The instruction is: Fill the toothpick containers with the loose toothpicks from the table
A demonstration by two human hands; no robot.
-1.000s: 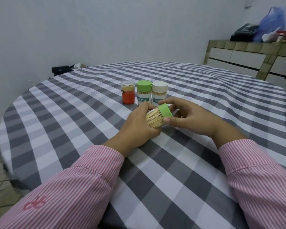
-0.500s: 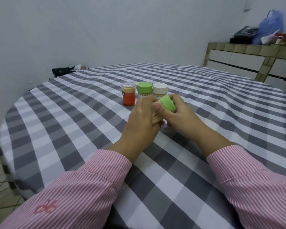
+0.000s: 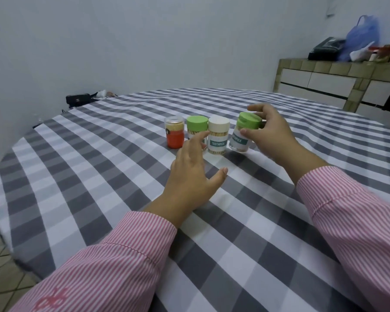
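Your right hand (image 3: 271, 134) grip clamped on green-lidded container (image 3: 243, 134), tilted, just right of white-lidded container (image 3: 218, 136); set upright there. Left hand (image 3: 193, 174) grip apart, empty, nearer white-lidded container.

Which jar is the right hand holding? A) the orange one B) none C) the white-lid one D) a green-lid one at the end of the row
D: the right hand grips the green-lid jar, tilted at the right end of the row beside the white-lid jar.
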